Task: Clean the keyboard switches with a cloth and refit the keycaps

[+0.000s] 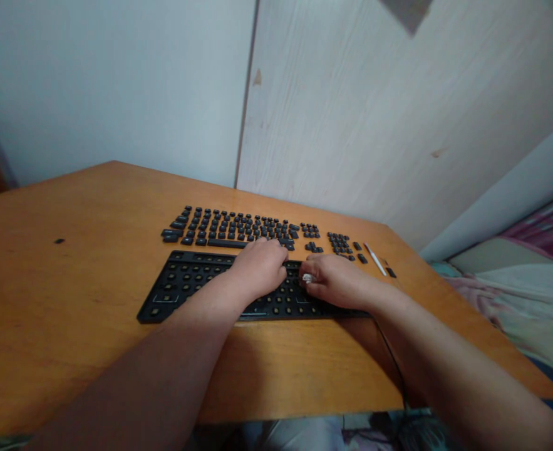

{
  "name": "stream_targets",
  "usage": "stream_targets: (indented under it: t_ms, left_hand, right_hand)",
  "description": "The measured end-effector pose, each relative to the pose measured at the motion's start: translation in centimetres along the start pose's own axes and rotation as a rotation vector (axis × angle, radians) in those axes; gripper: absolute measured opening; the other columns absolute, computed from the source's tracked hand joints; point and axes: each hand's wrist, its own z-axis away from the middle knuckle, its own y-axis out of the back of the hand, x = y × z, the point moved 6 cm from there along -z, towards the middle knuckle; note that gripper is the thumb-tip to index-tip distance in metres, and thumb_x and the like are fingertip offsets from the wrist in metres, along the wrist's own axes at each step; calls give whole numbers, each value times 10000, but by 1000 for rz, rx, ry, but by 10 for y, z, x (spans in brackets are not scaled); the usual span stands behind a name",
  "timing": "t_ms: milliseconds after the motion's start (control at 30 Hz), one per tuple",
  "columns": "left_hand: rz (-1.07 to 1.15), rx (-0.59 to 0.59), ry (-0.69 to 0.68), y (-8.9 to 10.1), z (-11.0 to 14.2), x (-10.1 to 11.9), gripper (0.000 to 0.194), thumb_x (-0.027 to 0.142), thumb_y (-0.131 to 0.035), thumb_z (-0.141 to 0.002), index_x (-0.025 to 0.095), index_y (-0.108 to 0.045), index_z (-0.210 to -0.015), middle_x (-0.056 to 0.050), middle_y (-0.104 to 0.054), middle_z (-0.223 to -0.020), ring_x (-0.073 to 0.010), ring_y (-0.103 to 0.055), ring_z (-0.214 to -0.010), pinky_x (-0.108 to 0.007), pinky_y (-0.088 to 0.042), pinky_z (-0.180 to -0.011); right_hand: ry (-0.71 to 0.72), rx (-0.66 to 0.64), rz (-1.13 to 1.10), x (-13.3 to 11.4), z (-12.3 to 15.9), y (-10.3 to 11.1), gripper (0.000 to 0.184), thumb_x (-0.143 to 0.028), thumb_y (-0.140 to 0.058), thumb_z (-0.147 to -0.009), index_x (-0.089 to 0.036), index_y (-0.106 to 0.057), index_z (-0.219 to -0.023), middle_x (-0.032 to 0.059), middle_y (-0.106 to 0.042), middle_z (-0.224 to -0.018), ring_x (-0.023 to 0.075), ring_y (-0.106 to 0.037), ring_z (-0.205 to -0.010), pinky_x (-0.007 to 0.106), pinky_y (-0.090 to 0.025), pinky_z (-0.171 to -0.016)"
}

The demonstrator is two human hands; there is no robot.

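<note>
A black keyboard base [285, 307] with its keycaps off lies flat on the wooden table, its rows of bare switches showing. My left hand [260, 266] is over its middle, fingers curled at the far edge and thumb on the face; the fingertips are partly hidden. To the right, my right hand [337, 279] is closed around a small crumpled white tissue [307, 277], held low against the keyboard's surface. Behind the base, the loose black keycaps [224, 228] are laid out in keyboard order, with the long spacebar [228, 243] in the nearest row.
A white pen-like stick [374, 259] lies right of the keycaps, near a small dark piece [391, 272]. One dark piece [59, 241] sits far left on the table [93, 207]. A cable [391, 354] runs over the front edge. A wall stands behind; bedding [506, 294] is at right.
</note>
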Motion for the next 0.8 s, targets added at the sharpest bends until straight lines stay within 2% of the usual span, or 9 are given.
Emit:
stream_targets:
  t_ms: [67, 200, 300, 467, 667, 800]
  left_hand:
    - [-2, 0, 4, 0, 0, 0, 222, 257, -554, -850, 203, -727, -978, -87, -680, -974, -248, -602, -956, -385, -482, -903]
    - [0, 6, 3, 0, 0, 0, 232, 257, -547, -850, 201, -727, -985, -94, -678, -978, -257, -600, -954, -392, -486, -890]
    - [-3, 1, 3, 0, 0, 0, 233, 258, -542, -849, 198, -729, -974, -99, -677, -972, -265, -600, -941, -404, -491, -879]
    - [-10, -2, -1, -1, -1, 0, 243, 260, -545, -848, 201, -731, -994, -93, -679, -986, -256, -598, -951, -391, -487, -896]
    - [-4, 6, 0, 0, 0, 0, 238, 246, -539, -844, 201, -734, -973, -87, -682, -974, -250, -601, -938, -392, -491, -897]
    - [-14, 14, -5, -1, -1, 0, 241, 245, -531, -844, 199, -733, -968, -92, -681, -971, -257, -602, -932, -401, -496, -879]
  right_hand:
    - [3, -11, -21, 4, 2, 2, 66, -188, -562, -823, -189, -610, -778, 38, -647, -790, 157, -548, -708, 262, -345, -627]
    - [-37, 69, -45, 12, 2, 10, 95, -194, -551, -822, -190, -645, -836, 36, -646, -816, 156, -549, -711, 262, -345, -620]
    - [-27, 90, -51, 10, -3, 7, 96, -198, -549, -827, -185, -641, -849, 41, -649, -838, 155, -556, -729, 258, -353, -634]
    - [36, 71, -8, 0, -8, 1, 65, -194, -551, -825, -183, -615, -818, 51, -658, -859, 162, -561, -769, 259, -351, -658]
    - [-22, -10, 33, 10, -3, 2, 62, -192, -562, -813, -190, -615, -782, 47, -652, -803, 160, -541, -711, 269, -328, -623]
    - [-78, 29, -7, 16, 0, 5, 73, -218, -565, -839, -191, -632, -824, 54, -660, -838, 168, -561, -743, 274, -346, -648]
